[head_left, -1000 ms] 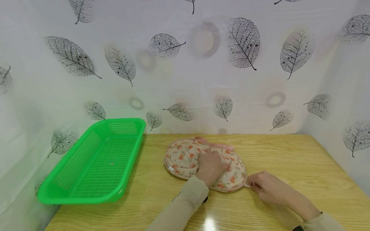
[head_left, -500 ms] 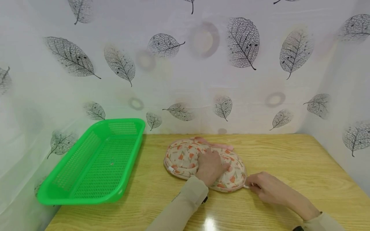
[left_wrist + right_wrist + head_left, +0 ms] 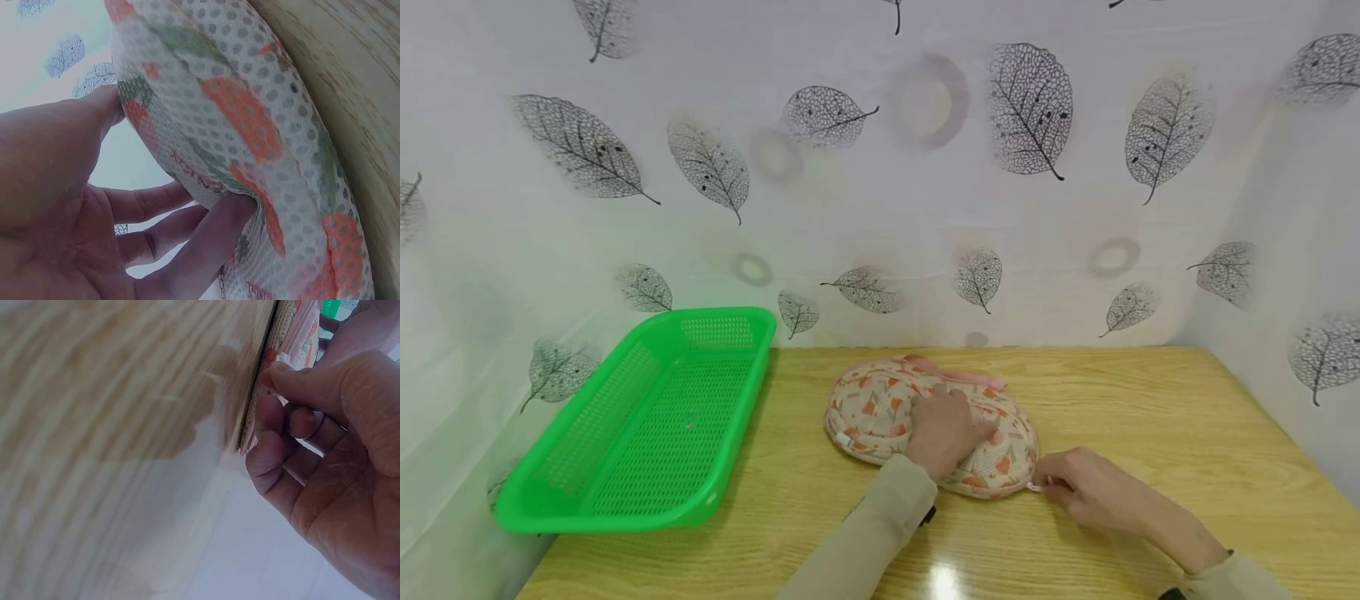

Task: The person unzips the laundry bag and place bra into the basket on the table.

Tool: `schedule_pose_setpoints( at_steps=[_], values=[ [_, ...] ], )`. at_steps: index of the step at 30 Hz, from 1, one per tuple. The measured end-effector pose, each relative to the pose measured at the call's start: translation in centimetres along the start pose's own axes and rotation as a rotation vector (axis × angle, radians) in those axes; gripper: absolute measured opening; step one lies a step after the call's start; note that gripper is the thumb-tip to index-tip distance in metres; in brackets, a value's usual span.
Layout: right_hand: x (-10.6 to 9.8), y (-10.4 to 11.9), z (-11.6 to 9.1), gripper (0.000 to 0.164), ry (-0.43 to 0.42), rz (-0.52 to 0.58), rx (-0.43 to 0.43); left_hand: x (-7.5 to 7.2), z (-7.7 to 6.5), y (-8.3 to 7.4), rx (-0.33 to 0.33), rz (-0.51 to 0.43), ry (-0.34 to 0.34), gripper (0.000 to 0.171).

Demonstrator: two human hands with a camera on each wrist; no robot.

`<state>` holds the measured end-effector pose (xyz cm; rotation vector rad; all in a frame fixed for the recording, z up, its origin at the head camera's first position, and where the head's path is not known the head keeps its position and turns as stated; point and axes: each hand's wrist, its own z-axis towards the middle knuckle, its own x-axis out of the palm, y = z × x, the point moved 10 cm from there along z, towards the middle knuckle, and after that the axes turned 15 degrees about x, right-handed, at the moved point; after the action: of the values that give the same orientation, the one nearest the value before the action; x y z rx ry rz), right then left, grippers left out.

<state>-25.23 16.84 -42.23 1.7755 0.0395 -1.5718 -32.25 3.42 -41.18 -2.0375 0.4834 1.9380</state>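
Note:
A two-lobed mesh laundry bag (image 3: 868, 408), cream with orange tulips and pink piping, lies on the wooden table. My left hand (image 3: 943, 429) presses down on its middle. The left wrist view shows those fingers (image 3: 215, 234) spread and fairly straight, tips sinking into the mesh (image 3: 244, 119), the thumb on another part of the bag. At the bag's near right edge, my right hand (image 3: 1090, 483) pinches the small white zipper pull (image 3: 1033, 487) between thumb and forefinger. In the right wrist view the zipper slider (image 3: 283, 357) shows just past the thumb tip, the other fingers curled into the palm.
A green perforated plastic basket (image 3: 715, 483) stands at the table's left side. Pink straps (image 3: 973, 379) lie along the bag's far edge. A pale leaf-printed sheet (image 3: 887, 208) hangs behind the table (image 3: 1150, 400) and along both sides.
The right hand and the zipper pull have shifted slightly left along the bag's near right edge. The left hand stays in place on the bag.

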Motion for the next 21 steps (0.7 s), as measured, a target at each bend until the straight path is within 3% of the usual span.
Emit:
schedule_pose_setpoints(
  at_steps=[9, 21],
  values=[
    [0.12, 0.18, 0.01, 0.031, -0.004, 0.011, -0.03, -0.3, -0.03, 0.09, 0.005, -0.037, -0.02, 0.067],
    [0.38, 0.58, 0.04, 0.031, -0.003, 0.029, -0.053, -0.45, 0.01, -0.05, 0.026, 0.02, -0.061, 0.069]
  ],
)
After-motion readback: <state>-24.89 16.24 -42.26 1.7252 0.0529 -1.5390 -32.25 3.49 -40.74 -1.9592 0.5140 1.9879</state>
